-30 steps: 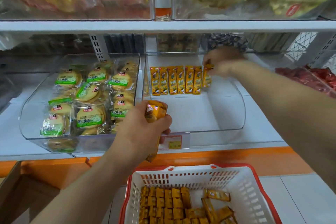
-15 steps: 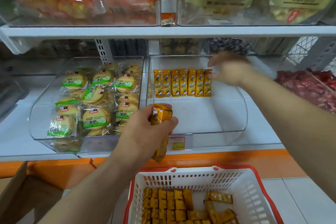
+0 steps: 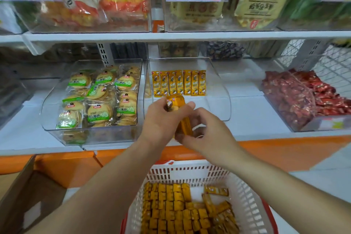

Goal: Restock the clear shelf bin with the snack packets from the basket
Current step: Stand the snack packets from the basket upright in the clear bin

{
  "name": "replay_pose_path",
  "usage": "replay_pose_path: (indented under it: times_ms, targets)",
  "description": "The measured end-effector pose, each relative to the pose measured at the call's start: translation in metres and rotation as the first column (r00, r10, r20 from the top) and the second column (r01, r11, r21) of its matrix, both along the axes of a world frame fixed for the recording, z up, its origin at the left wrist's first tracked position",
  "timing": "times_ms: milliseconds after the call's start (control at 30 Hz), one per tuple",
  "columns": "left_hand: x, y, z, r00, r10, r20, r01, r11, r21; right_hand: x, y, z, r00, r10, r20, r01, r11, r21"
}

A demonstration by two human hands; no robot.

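A clear shelf bin point(image 3: 224, 89) on the lower shelf holds a row of several upright yellow snack packets point(image 3: 178, 83) along its back. In front of the bin my left hand point(image 3: 161, 119) grips a small bundle of yellow snack packets point(image 3: 180, 112). My right hand point(image 3: 205, 133) has come in beside it and pinches the lower end of that bundle. Below, a white basket with a red rim point(image 3: 252, 201) holds many more yellow packets point(image 3: 171, 209), stacked in rows on the left and loose on the right.
Left of the target bin stands a clear bin of round biscuit packs point(image 3: 98, 97). A bin of red packets point(image 3: 303, 99) lies to the right. The upper shelf point(image 3: 171, 35) overhangs both. A cardboard box point(image 3: 28, 195) sits at the lower left by the orange shelf base.
My right hand left the row at the back of the bin and drew back to the bundle in my left hand. The left hand stayed in front of the bin.
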State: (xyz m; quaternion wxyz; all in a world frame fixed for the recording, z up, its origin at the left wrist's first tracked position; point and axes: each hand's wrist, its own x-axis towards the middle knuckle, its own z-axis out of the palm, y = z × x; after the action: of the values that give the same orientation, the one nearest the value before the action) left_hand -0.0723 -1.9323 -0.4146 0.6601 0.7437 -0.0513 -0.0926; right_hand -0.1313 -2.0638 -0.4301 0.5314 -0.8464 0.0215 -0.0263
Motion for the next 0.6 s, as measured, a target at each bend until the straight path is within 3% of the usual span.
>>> replay_pose_path:
  times_ms: [167, 267, 433, 533, 600]
  targets:
    - [0.002, 0.007, 0.005, 0.988, -0.137, -0.067, 0.116, 0.96, -0.254, -0.001, -0.018, 0.005, 0.998, 0.003, -0.059, 0.018, 0.932, 0.362]
    - [0.001, 0.009, 0.003, 0.977, -0.212, -0.028, 0.201, 0.955, -0.219, -0.003, -0.025, 0.003, 0.997, 0.039, -0.059, -0.01, 0.907, 0.421]
    - [0.007, 0.013, 0.0, 0.994, -0.109, -0.028, 0.103, 0.979, -0.173, -0.001, -0.033, 0.0, 0.999, -0.026, -0.027, 0.034, 0.943, 0.33]
    - [0.009, 0.017, -0.002, 0.984, -0.177, 0.009, 0.177, 0.984, -0.028, 0.005, -0.042, 0.006, 0.985, -0.175, 0.001, 0.15, 0.847, 0.511]
    - [0.005, 0.014, -0.006, 0.974, -0.227, 0.013, 0.227, 0.974, 0.018, 0.009, -0.049, 0.009, 0.979, -0.203, 0.014, 0.163, 0.825, 0.541]
